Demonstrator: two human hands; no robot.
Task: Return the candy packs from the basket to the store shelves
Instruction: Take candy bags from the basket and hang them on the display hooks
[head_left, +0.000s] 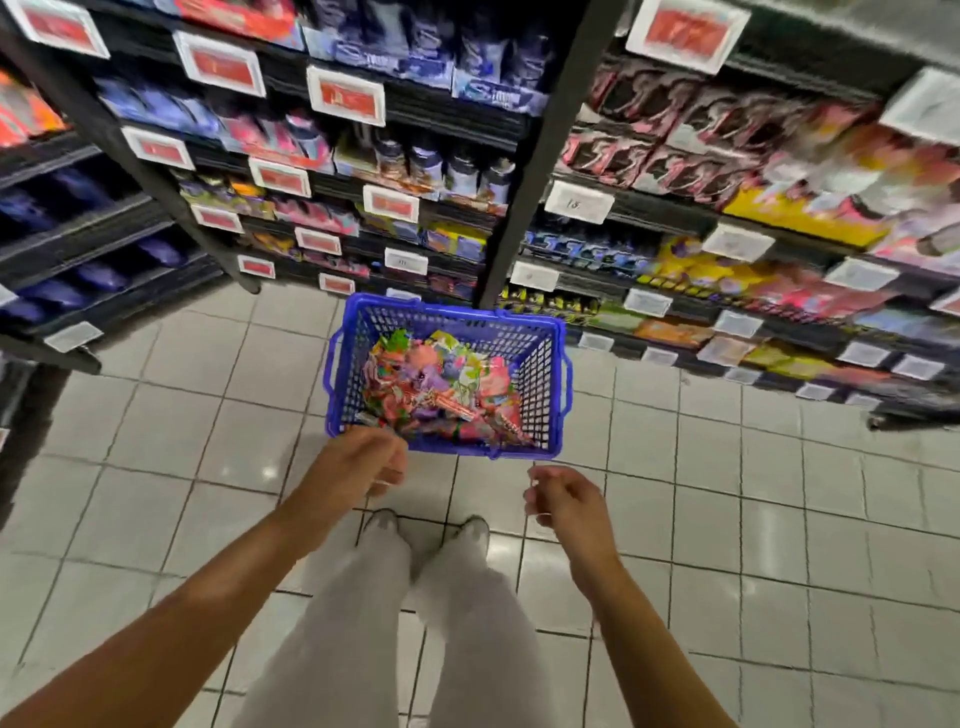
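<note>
Both forearms reach forward over pale trousers — the left hand (363, 460) hangs at the near rim of the blue basket (548, 384), the right hand (563, 499) just short of it, fingers loosely curled, holding nothing. Candy packs (441, 384) lie heaped inside the basket on the tiled floor (727, 467), before the store shelves (649, 218).

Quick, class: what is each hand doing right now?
Left hand: loosely curled, empty, at the near rim of the basket.
Right hand: loosely curled, empty, short of it.

Basket (540, 382) top seemingly unobstructed; shelves (649, 208) crowded.
</note>
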